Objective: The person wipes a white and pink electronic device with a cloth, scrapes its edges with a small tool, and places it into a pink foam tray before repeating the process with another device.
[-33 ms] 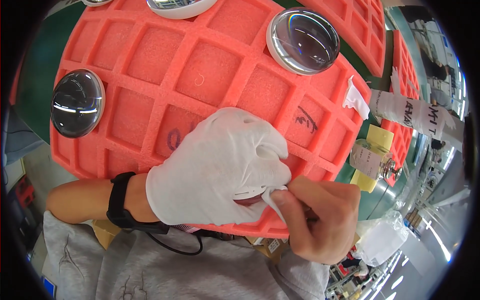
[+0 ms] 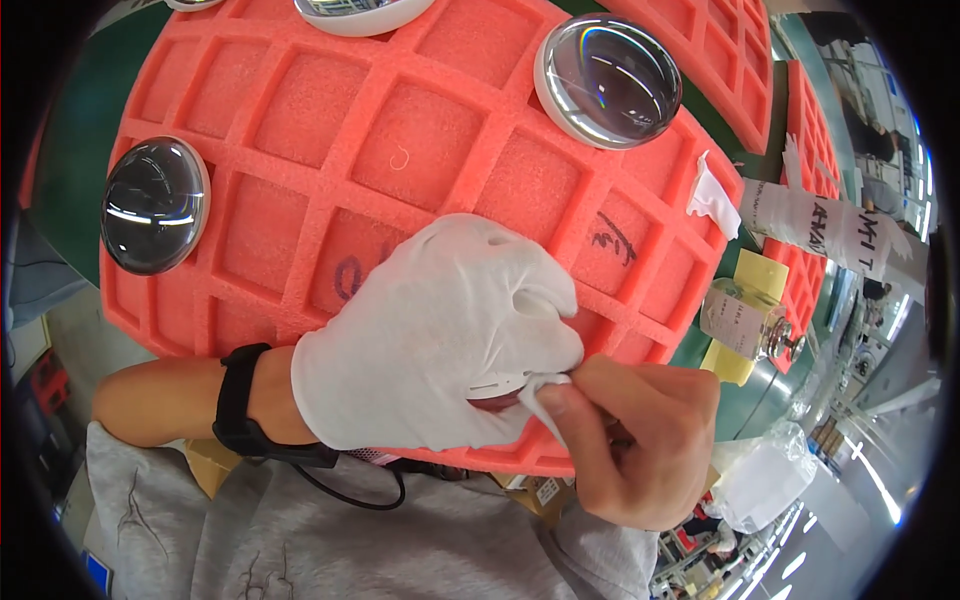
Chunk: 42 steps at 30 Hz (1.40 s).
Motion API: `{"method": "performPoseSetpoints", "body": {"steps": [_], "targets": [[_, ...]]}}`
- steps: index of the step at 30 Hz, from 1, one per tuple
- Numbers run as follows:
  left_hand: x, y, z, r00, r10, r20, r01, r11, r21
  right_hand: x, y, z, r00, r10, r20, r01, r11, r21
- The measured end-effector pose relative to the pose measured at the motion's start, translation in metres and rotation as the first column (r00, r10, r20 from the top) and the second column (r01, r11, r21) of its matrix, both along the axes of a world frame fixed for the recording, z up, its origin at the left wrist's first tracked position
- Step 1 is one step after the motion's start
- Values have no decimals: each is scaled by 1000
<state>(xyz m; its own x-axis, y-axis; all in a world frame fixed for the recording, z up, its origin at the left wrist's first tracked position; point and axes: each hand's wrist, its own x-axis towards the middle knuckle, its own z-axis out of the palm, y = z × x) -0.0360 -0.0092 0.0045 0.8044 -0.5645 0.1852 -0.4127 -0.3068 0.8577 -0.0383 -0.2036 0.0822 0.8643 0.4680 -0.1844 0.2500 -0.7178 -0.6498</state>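
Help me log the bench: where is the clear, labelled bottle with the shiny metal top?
In the head view, the bottle is at right, beside the red foam grid tray, above the bare right hand.

The single fisheye view looks steeply down from the person's head, close over the white-gloved left hand [image 2: 430, 345], bare right hand [image 2: 650, 440] and gridded red foam tray [image 2: 415, 125], straight edges bending toward its rim.
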Motion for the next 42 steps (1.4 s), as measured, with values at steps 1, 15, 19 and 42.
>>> {"method": "performPoseSetpoints", "body": {"steps": [1,15,19,42], "targets": [[0,0,0,1000,3,-11,-3,1000,-3,-1,3,-1,1000,4,9,-5,1000,23],[-1,-1,3,999,25,-28,-25,1000,5,0,-2,-1,999,-14,-30,14,1000,-14],[-2,-1,-1,1000,22,-16,-22,999,-35,-1,2,-1,997,67,-37,-65,996,55],[8,7,9,966,-229,122,203,959,198,-76,4,-33,950,-260,-173,306,883,357]]}}
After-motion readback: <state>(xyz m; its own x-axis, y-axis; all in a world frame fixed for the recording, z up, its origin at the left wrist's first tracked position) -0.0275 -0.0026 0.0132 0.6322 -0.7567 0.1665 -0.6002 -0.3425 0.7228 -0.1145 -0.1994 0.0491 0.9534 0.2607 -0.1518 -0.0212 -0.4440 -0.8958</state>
